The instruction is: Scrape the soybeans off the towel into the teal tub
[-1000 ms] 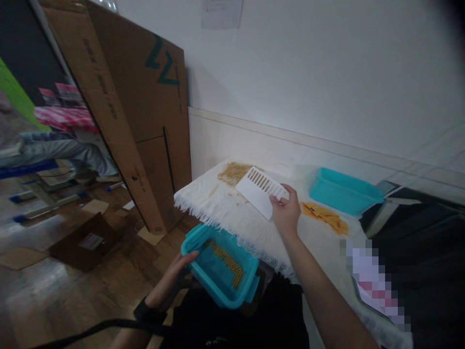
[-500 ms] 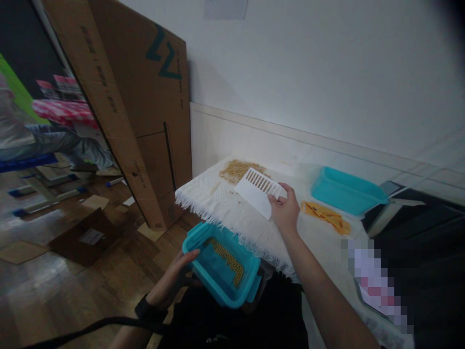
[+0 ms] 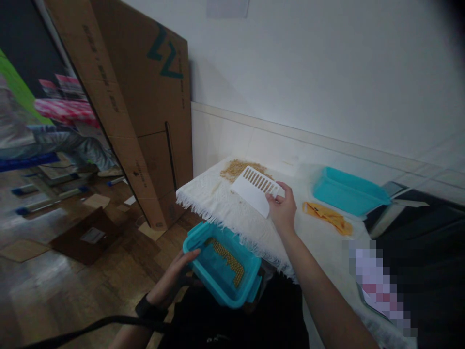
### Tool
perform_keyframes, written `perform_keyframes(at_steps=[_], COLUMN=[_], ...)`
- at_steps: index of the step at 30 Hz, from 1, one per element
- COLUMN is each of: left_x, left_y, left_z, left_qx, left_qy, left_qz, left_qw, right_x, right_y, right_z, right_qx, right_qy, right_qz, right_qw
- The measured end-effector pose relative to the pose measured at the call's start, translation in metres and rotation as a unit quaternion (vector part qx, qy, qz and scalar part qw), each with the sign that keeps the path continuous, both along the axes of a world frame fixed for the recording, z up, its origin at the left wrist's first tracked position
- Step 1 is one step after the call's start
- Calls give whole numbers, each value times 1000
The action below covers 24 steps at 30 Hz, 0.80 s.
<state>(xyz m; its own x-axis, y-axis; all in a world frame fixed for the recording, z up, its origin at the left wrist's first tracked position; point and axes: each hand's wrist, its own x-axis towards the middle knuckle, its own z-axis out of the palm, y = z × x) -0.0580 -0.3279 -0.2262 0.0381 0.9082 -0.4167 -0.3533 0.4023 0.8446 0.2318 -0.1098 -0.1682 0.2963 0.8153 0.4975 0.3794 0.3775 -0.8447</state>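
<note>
Holding the lower-centre turquoise tub [image 3: 220,272] steady seemed wise — left grip [image 3: 178,272] clasped its rim, right grip [image 3: 284,207] pinched a slotted scraper [image 3: 251,198].

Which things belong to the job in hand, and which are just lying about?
In use: white slotted panel in the right hand; turquoise tub in the left hand; yellow beans inside; bean pile on the fringed white cloth.

Apparently lying about: orange cloth; other turquoise tub; tall cardboard box.

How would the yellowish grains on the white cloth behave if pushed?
The grains look small and loosely heaped, so they'd probably spread rather than move as one. The white cloth looks textured, which may slow any rolling.
</note>
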Motion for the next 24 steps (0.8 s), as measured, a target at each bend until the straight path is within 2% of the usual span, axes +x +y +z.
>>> perform_keyframes(at_steps=[5,11,19,24], left_x=[-1,-2,0,-5], left_y=[0,0,0,2], left_z=[1,-1,4,-1], left_qx=[-7,2,-5,-8], left_qy=[-1,-4,1,-4], left_qz=[1,3,1,-1], left_qw=[1000,1000,1000,1000], right_x=[3,2,-3,-1], right_y=[5,6,8,11], right_z=[-2,-6,-7,-9], right_qx=[6,-2,6,-4], right_qy=[-9,-17,-14,-10], right_qz=[-33,-6,17,24], right_qw=[999,1000,1000,1000])
